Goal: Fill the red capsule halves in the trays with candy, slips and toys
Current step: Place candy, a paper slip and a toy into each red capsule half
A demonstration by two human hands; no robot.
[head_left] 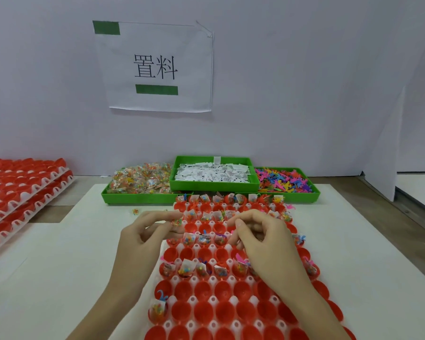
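Observation:
A white tray of red capsule halves lies in front of me. Alternate rows hold candy packets, slips and toys; the rows between them hold nothing. My left hand hovers at the tray's left edge and pinches a small candy packet between thumb and fingertips. My right hand is over the tray's middle with its fingers curled; what they hold is hidden. Behind the tray stand three green bins: candy packets, white slips, coloured toys.
Stacked trays of red capsule halves sit at the left. A loose candy packet lies on the white mat beside the tray. A paper sign hangs on the white wall behind the bins.

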